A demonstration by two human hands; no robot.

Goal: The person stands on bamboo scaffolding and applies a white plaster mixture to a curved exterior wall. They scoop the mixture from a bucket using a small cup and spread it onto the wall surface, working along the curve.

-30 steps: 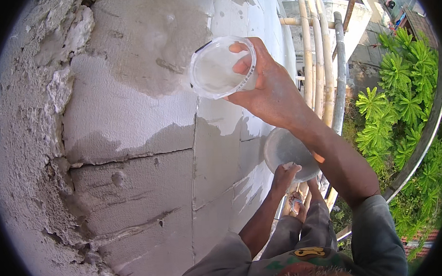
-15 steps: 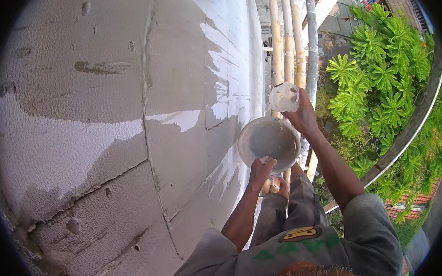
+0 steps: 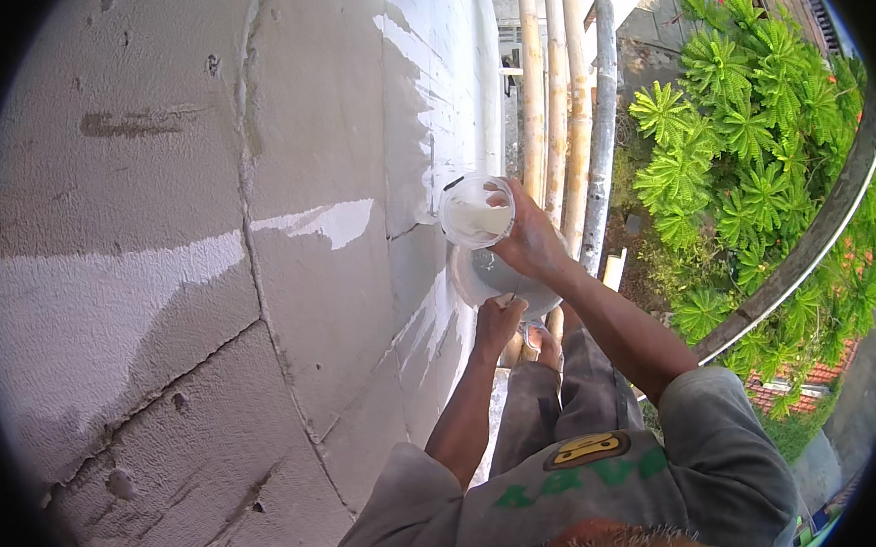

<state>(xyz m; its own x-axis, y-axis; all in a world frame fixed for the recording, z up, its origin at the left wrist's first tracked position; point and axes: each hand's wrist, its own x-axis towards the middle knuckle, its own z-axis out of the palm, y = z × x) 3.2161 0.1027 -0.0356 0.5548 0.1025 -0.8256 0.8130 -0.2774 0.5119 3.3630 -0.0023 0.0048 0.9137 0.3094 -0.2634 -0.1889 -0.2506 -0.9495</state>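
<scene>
Head view: right hand (image 3: pixel 530 234) clamping clear round plastic tub (image 3: pixel 460 225), left hand (image 3: pixel 499 322) pinching round grey bowl (image 3: pixel 480 271); slackening grip could be dropping either past long tan bamboo poles (image 3: pixel 555 69).

Plastic cup (image 3: pixel 475 217): translucent, whitish
Round basin (image 3: pixel 491 274): grey
Block wall (image 3: pixel 316 111): grey, white-patched
Bamboo poles (image 3: pixel 555 89): mottled tan
T-shirt (image 3: pixel 589 513): grey, green-lettered

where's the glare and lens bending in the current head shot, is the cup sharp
Head view: the wall washes out to near white toward top centre; the rail at right shows as an arc, with black filling the corners; the cup in the right hand looks fairly crisp.
</scene>
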